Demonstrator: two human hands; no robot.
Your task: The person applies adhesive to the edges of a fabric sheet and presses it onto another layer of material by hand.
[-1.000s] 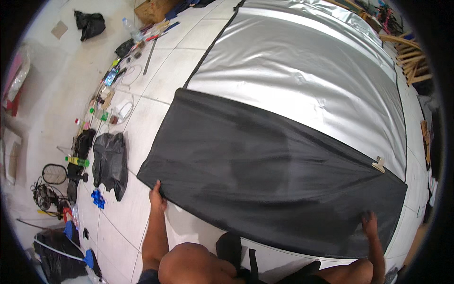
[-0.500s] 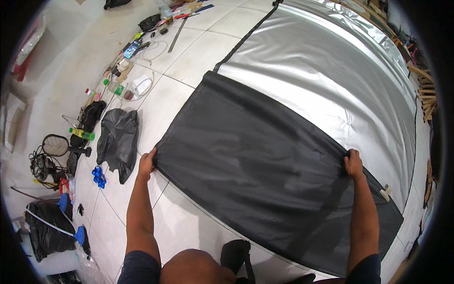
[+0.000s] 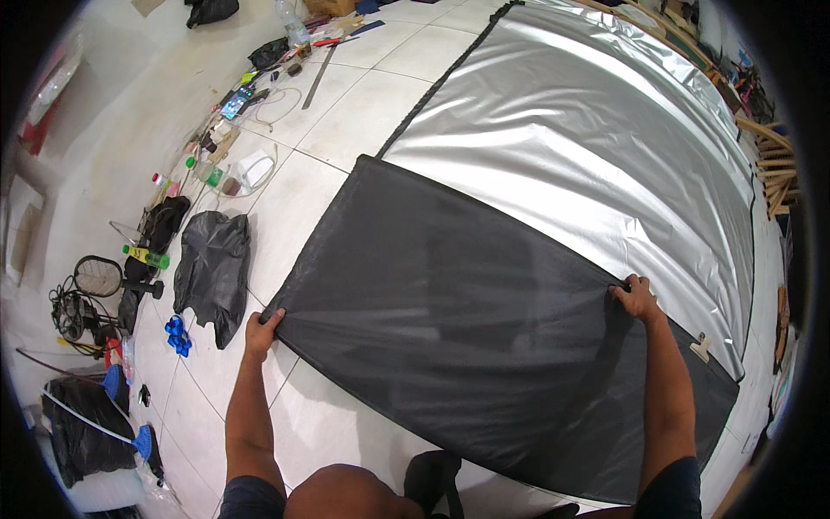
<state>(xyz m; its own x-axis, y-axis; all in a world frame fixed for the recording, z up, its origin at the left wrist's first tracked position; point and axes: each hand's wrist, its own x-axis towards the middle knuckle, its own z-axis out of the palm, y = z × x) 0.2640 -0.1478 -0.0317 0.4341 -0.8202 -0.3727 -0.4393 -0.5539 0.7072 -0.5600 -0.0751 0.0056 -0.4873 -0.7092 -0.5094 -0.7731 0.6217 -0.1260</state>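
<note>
A large sheet of fabric lies on the tiled floor, its silver face [image 3: 562,130] showing on the far side and its black face [image 3: 450,285] folded over toward me. My left hand [image 3: 264,333] pinches the near left corner of the black part, thumb on top. At the fold between black and silver, my right hand [image 3: 636,298] grips the edge of the fabric. Creases run across the black face from the left corner. A pale metal clip [image 3: 701,348] sits on the fold, to the right of my right hand.
On the left lie a black plastic bag [image 3: 212,272], a blue ribbon bow [image 3: 178,336], several bottles and an electric swatter [image 3: 99,276]. A long metal ruler [image 3: 320,78] and a lit phone [image 3: 236,102] lie farther off. Wooden sticks [image 3: 776,169] are piled at the far right.
My left hand has pulled the black corner slightly toward me and left. The fold has shifted nearer on its left side, and the black face looks tauter.
</note>
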